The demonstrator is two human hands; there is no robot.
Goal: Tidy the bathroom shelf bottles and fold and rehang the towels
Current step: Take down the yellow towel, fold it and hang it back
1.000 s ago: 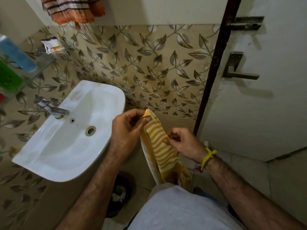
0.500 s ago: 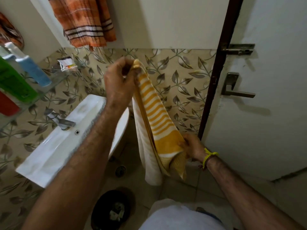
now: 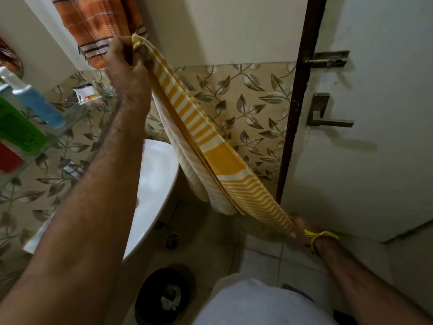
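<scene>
A yellow-and-white striped towel (image 3: 210,156), folded lengthwise, stretches diagonally between my hands. My left hand (image 3: 127,64) is raised high and pinches its top end in front of an orange checked towel (image 3: 100,26) hanging on the wall. Low by the door, my right hand (image 3: 303,231) grips the bottom end, with a yellow thread on that wrist. On the glass shelf (image 3: 70,116) at the left stand a blue bottle (image 3: 35,102), a green bottle (image 3: 16,127) and a red one (image 3: 8,158), with a small white sachet (image 3: 85,92) further back.
A white basin (image 3: 154,184) sits under my left arm. The white door (image 3: 375,113) with handle (image 3: 328,113) and bolt is at the right. A dark waste bin (image 3: 164,299) stands on the tiled floor near my legs.
My left hand rose further with the towel's top end while my right hand pulled the bottom end down and right, drawing the towel out straight. The view tilted upward.
</scene>
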